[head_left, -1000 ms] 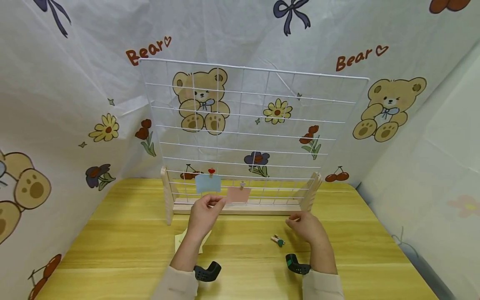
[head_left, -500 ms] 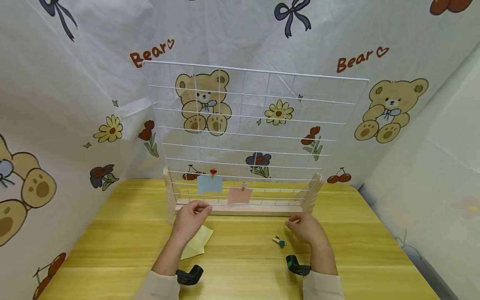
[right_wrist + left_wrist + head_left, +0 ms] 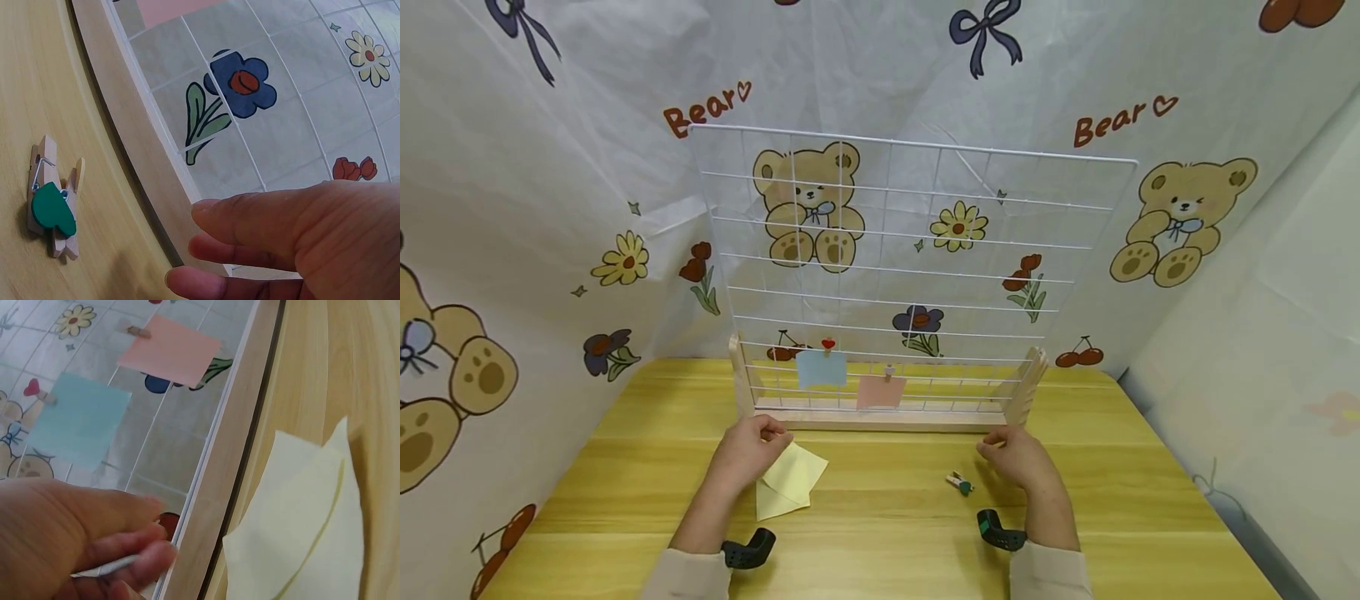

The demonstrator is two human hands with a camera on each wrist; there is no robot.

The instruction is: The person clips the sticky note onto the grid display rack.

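Note:
My left hand [image 3: 747, 454] hovers beside two overlapping pale yellow paper notes [image 3: 793, 475] on the table, its fingers loosely bent around nothing. To the right, my right hand [image 3: 1018, 457] is held in front of the rack's right end, fingers loosely bent with no object between them. Near it lie small wooden clothespins [image 3: 55, 209], seemingly two overlapping, one bearing a green heart. A blue note [image 3: 822, 368] hangs on the white wire grid [image 3: 887, 271] from a clothespin with a red heart. Right of it a pink note [image 3: 881, 392] hangs from another clothespin [image 3: 138, 331].
The grid stands upright in a wooden base [image 3: 880, 420] with side supports [image 3: 1028, 387] at both ends. Behind it hangs a white cloth [image 3: 1037, 92] printed with bears and flowers. A wood-grain table [image 3: 880, 533] lies under everything.
My left hand has drawn away from the pink note, moving left and toward the table's front, which uncovers the yellow notes. My right hand has barely moved.

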